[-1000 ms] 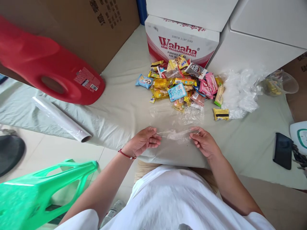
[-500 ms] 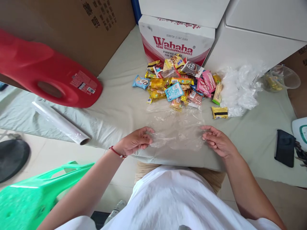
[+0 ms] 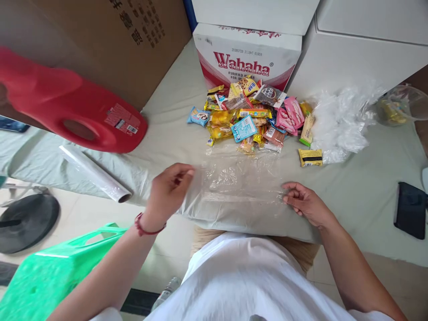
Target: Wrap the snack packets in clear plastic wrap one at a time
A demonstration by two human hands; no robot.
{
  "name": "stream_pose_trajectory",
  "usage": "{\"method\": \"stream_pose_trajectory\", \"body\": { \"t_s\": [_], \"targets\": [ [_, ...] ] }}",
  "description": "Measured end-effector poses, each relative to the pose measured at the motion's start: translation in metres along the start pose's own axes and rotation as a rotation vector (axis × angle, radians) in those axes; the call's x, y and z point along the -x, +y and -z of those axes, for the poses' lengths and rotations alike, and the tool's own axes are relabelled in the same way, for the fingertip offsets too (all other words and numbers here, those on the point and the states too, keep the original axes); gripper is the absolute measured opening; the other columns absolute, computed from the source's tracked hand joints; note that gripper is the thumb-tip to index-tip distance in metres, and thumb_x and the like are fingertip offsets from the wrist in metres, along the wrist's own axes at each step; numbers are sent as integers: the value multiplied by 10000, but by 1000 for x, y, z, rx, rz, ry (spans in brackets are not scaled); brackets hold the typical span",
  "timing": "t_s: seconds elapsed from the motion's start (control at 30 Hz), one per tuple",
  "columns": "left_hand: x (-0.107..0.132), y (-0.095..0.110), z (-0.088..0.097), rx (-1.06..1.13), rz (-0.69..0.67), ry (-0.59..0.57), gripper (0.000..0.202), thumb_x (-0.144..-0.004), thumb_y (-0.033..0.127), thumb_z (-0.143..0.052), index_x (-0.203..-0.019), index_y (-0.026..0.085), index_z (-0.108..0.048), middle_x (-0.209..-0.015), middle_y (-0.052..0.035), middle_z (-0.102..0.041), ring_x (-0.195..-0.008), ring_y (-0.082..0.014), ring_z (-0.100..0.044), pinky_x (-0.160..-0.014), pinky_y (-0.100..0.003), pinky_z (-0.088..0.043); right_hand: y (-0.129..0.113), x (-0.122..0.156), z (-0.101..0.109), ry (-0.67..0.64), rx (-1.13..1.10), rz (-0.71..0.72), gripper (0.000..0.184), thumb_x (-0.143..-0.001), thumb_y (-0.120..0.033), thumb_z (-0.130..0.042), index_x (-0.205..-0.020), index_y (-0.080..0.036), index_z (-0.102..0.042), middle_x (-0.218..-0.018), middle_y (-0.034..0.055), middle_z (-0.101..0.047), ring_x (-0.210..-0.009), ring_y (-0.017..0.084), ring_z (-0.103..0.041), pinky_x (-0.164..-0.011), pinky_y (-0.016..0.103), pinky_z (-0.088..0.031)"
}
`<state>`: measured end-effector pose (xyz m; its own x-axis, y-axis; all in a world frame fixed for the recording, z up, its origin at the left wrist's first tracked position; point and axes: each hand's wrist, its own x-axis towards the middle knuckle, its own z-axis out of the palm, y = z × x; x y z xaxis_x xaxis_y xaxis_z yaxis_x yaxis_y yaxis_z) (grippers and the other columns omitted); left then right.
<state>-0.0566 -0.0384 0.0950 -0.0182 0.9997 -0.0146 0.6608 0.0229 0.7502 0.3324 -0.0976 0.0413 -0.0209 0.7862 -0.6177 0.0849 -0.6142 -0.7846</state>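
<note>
A sheet of clear plastic film (image 3: 240, 178) lies spread on the cloth in front of me, crinkled and shiny. My left hand (image 3: 170, 189) is raised at its left edge, thumb and forefinger pinched on the film. At the opposite edge, my right hand (image 3: 306, 203) rests low with bent fingers, its thumb and forefinger closed on the film's corner. Just beyond the film is a heap of wrapped snacks (image 3: 244, 127) in many colours, with a light blue packet (image 3: 199, 117) at its left side and a yellow-and-black packet (image 3: 310, 157) apart at the right.
A film roll (image 3: 96, 174) and a red jug (image 3: 83, 116) are at left. Behind the snacks stands a Wahaha carton (image 3: 247, 58). Crumpled clear plastic (image 3: 341, 125), a transparent cup (image 3: 401, 104) and a black phone (image 3: 410, 209) lie right. A green stool (image 3: 50, 272) stands below left.
My left hand has moved left and up, turning its back toward me, and the film's left side is drawn out with it. The right hand has hardly moved. The view has shifted slightly.
</note>
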Motion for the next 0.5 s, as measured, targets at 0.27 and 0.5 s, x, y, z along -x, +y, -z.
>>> {"method": "stream_pose_trajectory", "body": {
  "t_s": [0.27,0.5],
  "targets": [
    [-60,8,-92,-269,-772,-548,390,-1055,393,-431,-1262,213,-708,-1415,-110,-682,-1415,-286,-537,-1184,-498,-383,0,4,27,-115,247,54,662,-685,-553,-857,-1203,-212,-628,-767,-47,-585,-652,118,-514,-587,256,-411],
    [20,-28,-108,-567,-465,-292,550,-1088,390,-308,-1613,246,-389,-1697,-125,-356,-1576,-319,-323,-1270,-647,-114,7,-15,53,-64,325,202,555,-726,-511,-795,-1163,-208,-635,-793,-24,-624,-708,148,-567,-681,292,-454]
  ]
}}
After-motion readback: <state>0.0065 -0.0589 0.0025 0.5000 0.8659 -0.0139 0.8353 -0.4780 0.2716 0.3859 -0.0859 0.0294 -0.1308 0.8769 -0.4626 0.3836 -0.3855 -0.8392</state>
